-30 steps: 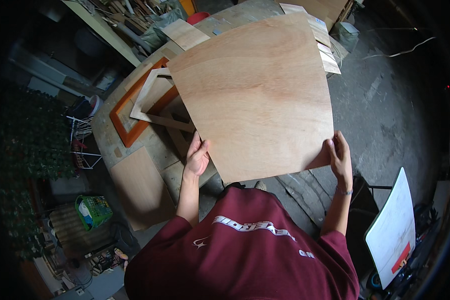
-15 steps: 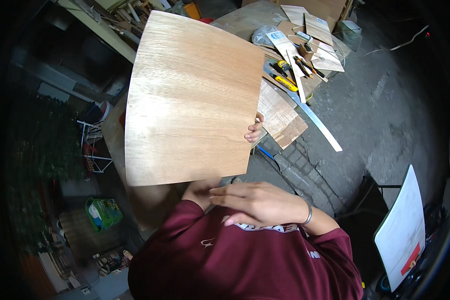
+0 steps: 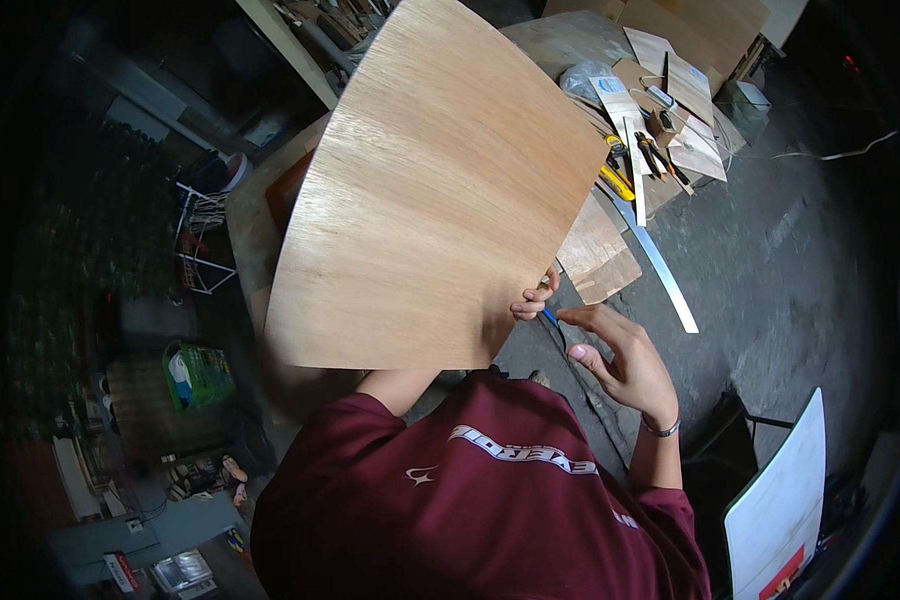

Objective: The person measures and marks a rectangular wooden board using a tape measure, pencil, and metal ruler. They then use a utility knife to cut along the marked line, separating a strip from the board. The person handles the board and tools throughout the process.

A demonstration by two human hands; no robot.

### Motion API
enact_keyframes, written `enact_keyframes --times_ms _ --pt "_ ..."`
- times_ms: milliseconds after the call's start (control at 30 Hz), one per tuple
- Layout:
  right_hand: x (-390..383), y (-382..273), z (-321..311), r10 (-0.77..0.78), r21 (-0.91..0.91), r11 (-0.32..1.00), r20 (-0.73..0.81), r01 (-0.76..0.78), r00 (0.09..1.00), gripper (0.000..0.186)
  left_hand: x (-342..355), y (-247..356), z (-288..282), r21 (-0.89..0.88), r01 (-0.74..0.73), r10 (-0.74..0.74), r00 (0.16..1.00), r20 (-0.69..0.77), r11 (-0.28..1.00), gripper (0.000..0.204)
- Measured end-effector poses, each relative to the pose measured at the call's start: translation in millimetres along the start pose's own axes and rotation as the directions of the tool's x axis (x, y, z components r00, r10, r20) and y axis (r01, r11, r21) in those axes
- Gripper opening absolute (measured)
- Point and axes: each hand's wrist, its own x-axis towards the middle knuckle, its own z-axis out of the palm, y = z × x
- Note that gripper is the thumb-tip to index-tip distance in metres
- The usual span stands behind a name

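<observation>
A large thin plywood sheet (image 3: 430,200) with pale brown grain fills the middle of the view, tilted in front of my chest. My left arm passes beneath it, and the fingers of my left hand (image 3: 536,297) curl over its lower right edge; the palm is hidden behind the sheet. To the right of that edge my right hand (image 3: 622,362) is raised in the air, its thumb and fingers apart and holding nothing. It wears a metal bracelet (image 3: 660,428) at the wrist and does not touch the sheet.
Beyond the sheet, a table carries pliers (image 3: 660,158), a yellow utility knife (image 3: 616,183), a long metal ruler (image 3: 665,268) and plywood offcuts (image 3: 598,262). A white panel (image 3: 778,500) stands at lower right. A green basket (image 3: 198,375) is at left.
My right hand has swung from in front of my chest out to the right, its fingers spreading. The plywood sheet has turned clockwise, still in my left hand. The whole view has shifted.
</observation>
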Motion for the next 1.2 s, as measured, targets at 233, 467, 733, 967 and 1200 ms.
enact_keyframes --times_ms 233,467,733,967,1200 --pt "5 -2 25 -0.071 0.039 0.997 0.074 0.068 0.995 0.048 -23 1 10 0.022 -0.068 0.068 0.998 0.016 0.997 0.069" --pt "8 -9 35 -0.114 0.077 0.992 0.147 0.104 0.982 0.05 -45 -5 13 0.009 -0.144 0.144 0.99 0.01 0.99 0.068" --pt "1 10 18 -0.109 0.152 0.984 0.105 0.092 0.989 0.058 -76 -24 6 -0.005 -0.234 0.233 0.969 -0.078 0.972 0.067" --pt "-13 74 -53 0.017 0.613 0.79 -0.058 0.022 0.998 0.089 -89 -67 -14 0.761 0.194 0.784 -0.099 -0.613 0.619 0.076" --pt "-30 180 -74 0.315 0.236 0.924 -0.026 -0.301 0.949 0.045 -75 -104 -4 0.743 0.423 0.781 -0.587 -0.212 0.519 0.051"
